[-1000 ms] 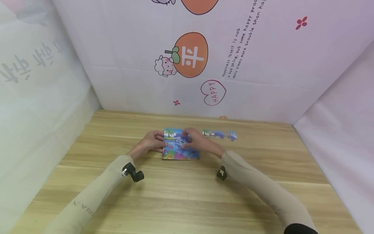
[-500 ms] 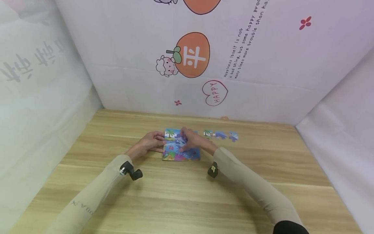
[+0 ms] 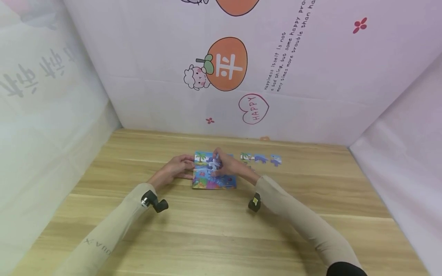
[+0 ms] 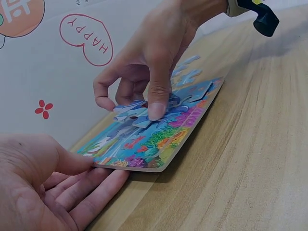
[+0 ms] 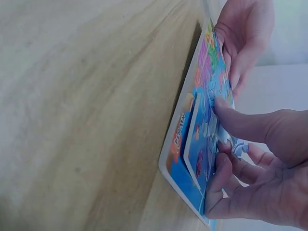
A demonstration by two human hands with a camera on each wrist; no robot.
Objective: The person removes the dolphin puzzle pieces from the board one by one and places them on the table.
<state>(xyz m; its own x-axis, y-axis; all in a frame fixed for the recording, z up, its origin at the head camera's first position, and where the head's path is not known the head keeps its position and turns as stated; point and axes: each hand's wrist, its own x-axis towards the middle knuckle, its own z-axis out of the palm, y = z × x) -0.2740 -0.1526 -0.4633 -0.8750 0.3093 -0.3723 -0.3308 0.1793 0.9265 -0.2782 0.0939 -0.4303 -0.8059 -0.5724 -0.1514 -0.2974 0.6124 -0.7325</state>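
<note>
A colourful sea-picture jigsaw puzzle board (image 3: 207, 183) lies on the wooden table. My left hand (image 3: 177, 167) holds its left edge; in the left wrist view the thumb lies on top and the fingers reach under the rim. My right hand (image 3: 228, 165) is over the middle of the board, pinching a blue-and-white puzzle piece (image 4: 126, 115) between thumb and fingers. In the left wrist view this piece sits raised and tilted above the picture. The right wrist view shows the right fingers bent close over the board, partly hiding the piece.
Several loose puzzle pieces (image 3: 260, 158) lie in a row on the table (image 3: 221, 230) to the right of the board. Printed white sheeting (image 3: 155, 96) rises behind the table and along both sides.
My right hand has shifted left over the board, and its thumb and fingers have closed on a puzzle piece, now tilted up. My left hand stays at the board's left edge.
</note>
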